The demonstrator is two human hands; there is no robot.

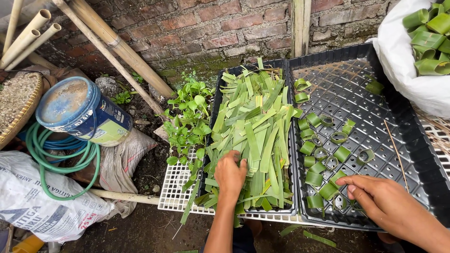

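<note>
A heap of flat green leaf strips [255, 131] fills the left black tray [214, 117]. My left hand [230, 174] rests on the near end of that heap, fingers curled into the strips. Several leaf strips rolled into small green rings [318, 154] stand in the right black grid tray [375, 117]. My right hand [382, 199] lies on the near part of that tray, fingertips touching a ring at its front edge [338, 202]; whether it grips the ring is unclear.
A white sack [412, 70] of rolled green rings sits at the upper right. Small green seedlings [187, 117] grow beside a white mesh tray [176, 187]. A blue bucket [77, 110], green hose [61, 161], bamboo poles [117, 47] and a printed sack [33, 201] lie left, before a brick wall.
</note>
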